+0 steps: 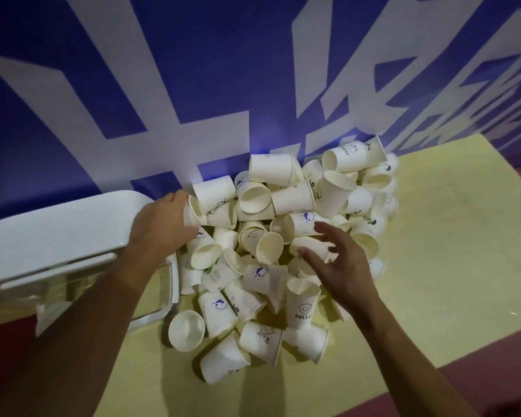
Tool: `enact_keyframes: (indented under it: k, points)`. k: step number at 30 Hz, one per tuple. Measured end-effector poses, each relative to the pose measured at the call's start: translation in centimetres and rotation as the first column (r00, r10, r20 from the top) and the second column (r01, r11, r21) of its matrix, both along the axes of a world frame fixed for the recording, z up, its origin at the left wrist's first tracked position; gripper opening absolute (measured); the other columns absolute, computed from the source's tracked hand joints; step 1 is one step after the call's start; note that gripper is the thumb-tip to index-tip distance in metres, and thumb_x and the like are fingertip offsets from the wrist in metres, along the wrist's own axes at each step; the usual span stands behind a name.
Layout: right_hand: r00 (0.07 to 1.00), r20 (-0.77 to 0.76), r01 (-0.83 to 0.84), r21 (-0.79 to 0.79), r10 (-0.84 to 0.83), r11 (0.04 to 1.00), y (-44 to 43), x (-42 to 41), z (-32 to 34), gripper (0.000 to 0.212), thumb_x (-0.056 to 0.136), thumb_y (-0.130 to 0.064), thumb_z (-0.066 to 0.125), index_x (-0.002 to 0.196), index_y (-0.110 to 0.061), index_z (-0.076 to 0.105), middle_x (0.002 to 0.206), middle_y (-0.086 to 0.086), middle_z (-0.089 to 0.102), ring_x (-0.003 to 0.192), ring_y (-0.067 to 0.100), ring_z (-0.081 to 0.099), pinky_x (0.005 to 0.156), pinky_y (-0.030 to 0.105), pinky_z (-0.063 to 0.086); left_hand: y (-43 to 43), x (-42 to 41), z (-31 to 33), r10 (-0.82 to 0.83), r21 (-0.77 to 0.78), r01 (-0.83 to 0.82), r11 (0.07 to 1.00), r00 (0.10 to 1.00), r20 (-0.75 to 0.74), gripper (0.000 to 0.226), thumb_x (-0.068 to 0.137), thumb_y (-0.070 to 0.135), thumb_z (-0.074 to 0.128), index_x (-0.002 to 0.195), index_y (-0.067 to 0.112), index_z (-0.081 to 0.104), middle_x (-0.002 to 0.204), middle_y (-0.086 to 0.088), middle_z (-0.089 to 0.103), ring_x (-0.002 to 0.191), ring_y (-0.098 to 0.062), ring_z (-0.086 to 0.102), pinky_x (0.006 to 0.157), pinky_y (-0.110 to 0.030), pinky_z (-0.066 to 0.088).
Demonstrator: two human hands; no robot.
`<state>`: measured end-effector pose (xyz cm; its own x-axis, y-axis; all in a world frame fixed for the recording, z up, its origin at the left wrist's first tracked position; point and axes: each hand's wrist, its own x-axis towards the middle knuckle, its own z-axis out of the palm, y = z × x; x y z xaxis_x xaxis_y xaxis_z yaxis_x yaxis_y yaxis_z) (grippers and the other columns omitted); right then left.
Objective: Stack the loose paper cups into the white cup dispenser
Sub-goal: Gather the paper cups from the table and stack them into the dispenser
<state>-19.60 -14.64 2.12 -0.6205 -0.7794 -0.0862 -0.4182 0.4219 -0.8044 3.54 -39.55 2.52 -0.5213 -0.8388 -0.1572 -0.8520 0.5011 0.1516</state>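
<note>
A big heap of loose white paper cups lies on the pale yellow table, piled against the wall. Some cups carry prints such as "HELLO" or a blue round logo. The white cup dispenser stands at the left, its lid raised and its clear open rim beside the heap. My left hand grips one paper cup at the heap's left edge, just right of the dispenser lid. My right hand hovers over the middle of the heap with fingers spread and holds nothing.
A blue wall with large white lettering rises right behind the heap. The yellow table top stretches to the right of the cups. A dark red floor strip shows past the table's front right edge.
</note>
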Motion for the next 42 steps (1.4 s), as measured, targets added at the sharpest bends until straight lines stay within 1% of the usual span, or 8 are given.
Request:
enact_keyframes:
  k: [5,8,13,18,23,29,37,42]
  points:
    - [0.975,-0.112,0.186,-0.056,-0.191,0.981,-2.2,-5.1,1.4,0.066,0.082,-0.051,0.079,0.139,-0.024,0.057,0.126,-0.009,0.063,0.105,0.011,0.06,0.081,0.028,0.052,2.3,1.2,2.5,0.157,0.159,-0.116,0.98,0.947,-0.28,0.07,0.076,0.044,0.085,0.13,0.028,0.042,0.121,0.002,0.059,0.101,-0.02,0.059,0.079,-0.036,0.05]
    - [0.955,-0.111,0.271,-0.048,-0.275,0.961,-4.1,-8.2,2.1,0.081,0.08,-0.061,0.077,0.147,-0.022,0.05,0.135,-0.005,0.06,0.118,0.014,0.056,0.092,0.032,0.048,4.7,1.6,3.4,0.257,0.277,-0.137,0.951,0.85,-0.46,0.08,0.076,0.04,0.087,0.14,0.033,0.039,0.137,0.005,0.054,0.119,-0.019,0.054,0.091,-0.038,0.05]
    - [0.979,-0.12,0.189,0.205,-0.167,0.96,-6.6,-11.4,0.9,0.101,0.073,-0.078,0.07,0.153,-0.024,0.04,0.147,-0.001,0.055,0.134,0.025,0.051,0.112,0.052,0.035,8.9,1.0,3.1,0.346,0.409,-0.091,0.908,0.715,-0.607,0.075,0.072,0.025,0.091,0.13,0.039,0.046,0.123,0.016,0.057,0.111,-0.011,0.057,0.091,-0.032,0.051]
    - [0.991,-0.123,0.093,0.278,-0.06,0.956,-7.2,-11.5,0.2,0.086,0.08,-0.076,0.064,0.147,-0.025,0.048,0.142,0.002,0.06,0.131,0.029,0.054,0.116,0.054,0.03,9.9,1.4,2.0,0.365,0.424,-0.109,0.899,0.721,-0.589,0.081,0.071,0.036,0.091,0.134,0.047,0.041,0.128,0.018,0.054,0.115,-0.013,0.057,0.094,-0.035,0.051]
    - [0.99,-0.092,0.118,0.162,-0.104,0.98,-6.7,-10.5,0.6,0.079,0.07,-0.086,0.062,0.132,-0.038,0.056,0.123,-0.012,0.067,0.109,0.025,0.067,0.104,0.058,0.046,9.6,2.3,1.9,0.338,0.403,-0.115,0.908,0.77,-0.542,0.085,0.071,0.053,0.084,0.143,0.044,0.04,0.137,0.018,0.05,0.115,-0.014,0.054,0.091,-0.037,0.053]
    - [0.99,-0.105,0.095,-0.017,-0.096,0.995,-4.0,-6.9,3.2,0.058,0.083,-0.056,0.077,0.13,-0.028,0.059,0.108,-0.027,0.06,0.098,-0.009,0.058,0.078,0.017,0.047,10.1,4.6,1.9,0.341,0.392,-0.126,0.911,0.765,-0.547,0.082,0.073,0.064,0.069,0.145,0.039,0.036,0.142,0.005,0.05,0.121,-0.02,0.054,0.095,-0.049,0.056]
    - [0.99,-0.14,-0.027,-0.001,0.027,1.0,-1.9,2.6,3.9,0.073,0.081,-0.075,0.065,0.137,-0.03,0.057,0.13,-0.01,0.064,0.113,0.013,0.061,0.089,0.041,0.056,11.4,11.0,1.8,0.313,0.347,-0.112,0.931,0.734,-0.603,0.079,0.069,0.068,0.071,0.138,0.038,0.046,0.13,0.014,0.058,0.114,-0.012,0.057,0.087,-0.036,0.052]
    - [0.985,-0.119,-0.13,-0.007,0.128,0.992,-1.6,11.5,4.0,0.051,0.087,-0.071,0.058,0.128,-0.041,0.055,0.124,-0.035,0.056,0.107,-0.002,0.057,0.082,0.02,0.048,11.0,17.9,1.2,0.312,0.353,-0.09,0.931,0.698,-0.645,0.085,0.073,0.08,0.063,0.143,0.037,0.043,0.139,0.011,0.057,0.123,-0.015,0.056,0.094,-0.04,0.054]
